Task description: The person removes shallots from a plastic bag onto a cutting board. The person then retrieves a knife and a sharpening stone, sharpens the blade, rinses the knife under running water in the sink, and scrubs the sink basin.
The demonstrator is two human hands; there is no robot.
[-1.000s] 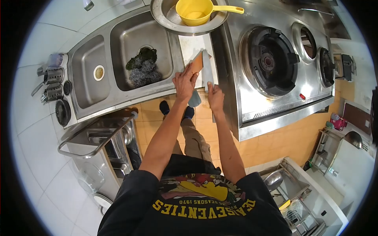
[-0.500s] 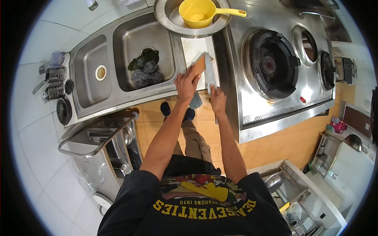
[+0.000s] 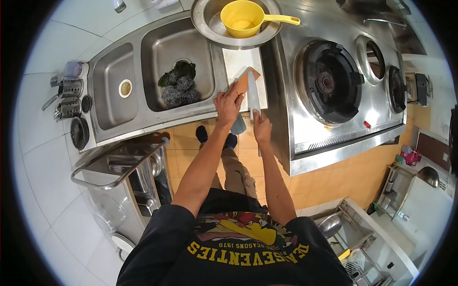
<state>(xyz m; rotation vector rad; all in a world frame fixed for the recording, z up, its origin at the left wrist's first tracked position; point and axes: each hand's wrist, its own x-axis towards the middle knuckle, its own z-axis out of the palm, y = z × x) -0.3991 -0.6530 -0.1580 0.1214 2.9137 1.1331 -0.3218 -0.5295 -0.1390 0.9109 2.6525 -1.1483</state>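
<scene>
My left hand [image 3: 228,106] is closed on the near end of a flat orange-brown sharpening stone [image 3: 242,85], which lies slanted on the white counter strip beside the sink. In my right hand [image 3: 262,127] is the handle of a knife [image 3: 254,97]. Its broad grey blade points away from me, and the tip part lies across the far end of the stone. My fingers cover most of the handle. Below the counter edge, between my wrists, shows a blue-grey object [image 3: 238,125] whose kind I cannot make out.
Left of my hands, a steel sink [image 3: 157,47] holds dark scouring pads [image 3: 180,90]. A yellow dipper [image 3: 242,21] sits in a steel basin [image 3: 202,24] behind the strip. A steel stove [image 3: 310,143] with a large black burner [image 3: 329,81] stands to the right.
The knife and my right hand have come slightly toward me, and the blade has shifted from the stone's right edge onto its far end. My left hand stays on the stone. The view has shifted slightly.
</scene>
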